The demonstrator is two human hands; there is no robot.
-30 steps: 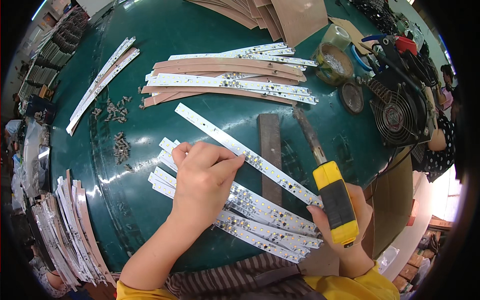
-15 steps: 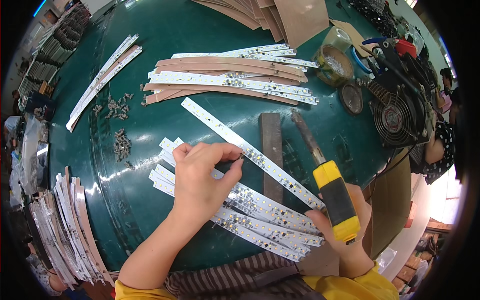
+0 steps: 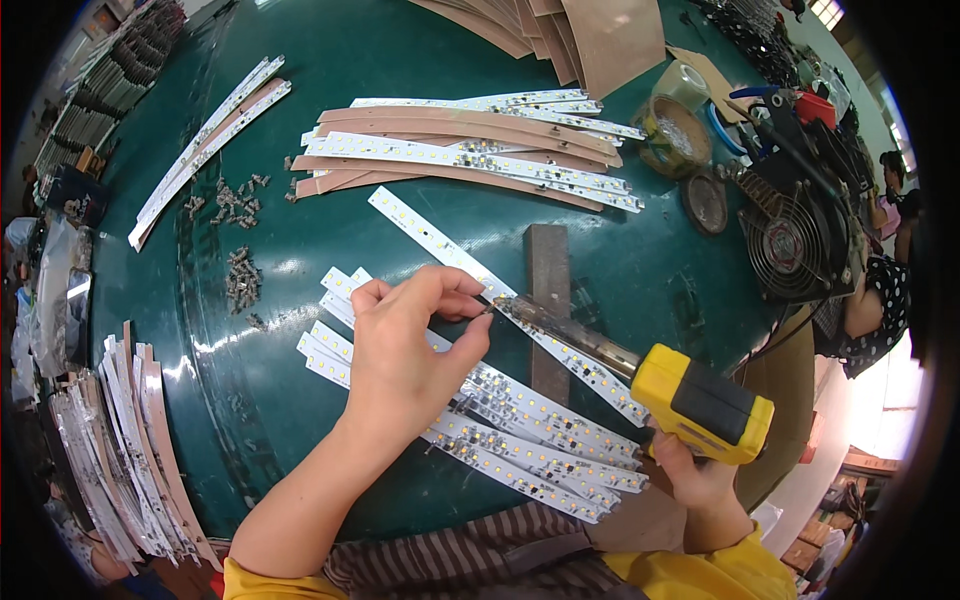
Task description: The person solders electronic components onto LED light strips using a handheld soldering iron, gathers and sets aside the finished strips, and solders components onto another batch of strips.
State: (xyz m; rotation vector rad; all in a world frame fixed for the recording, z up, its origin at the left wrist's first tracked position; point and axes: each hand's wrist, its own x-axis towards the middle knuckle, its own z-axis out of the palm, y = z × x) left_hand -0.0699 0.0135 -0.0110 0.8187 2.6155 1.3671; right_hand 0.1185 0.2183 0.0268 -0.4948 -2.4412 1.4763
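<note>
**Close Quarters at the Edge**

Left hand (image 3: 405, 345): grip pinching a small dark part (image 3: 488, 310) beside the LED strip (image 3: 440, 245), mid-frame; green counter (image 3: 640, 265) stretches above. Lower right, right hand (image 3: 697, 478): grip clasping a yellow soldering gun (image 3: 700, 405), tip at strip.

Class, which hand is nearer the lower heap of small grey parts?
Left. The left hand is to the right of the heap, apart from it; the right hand is farther right, holding a yellow-and-black soldering gun.
</note>
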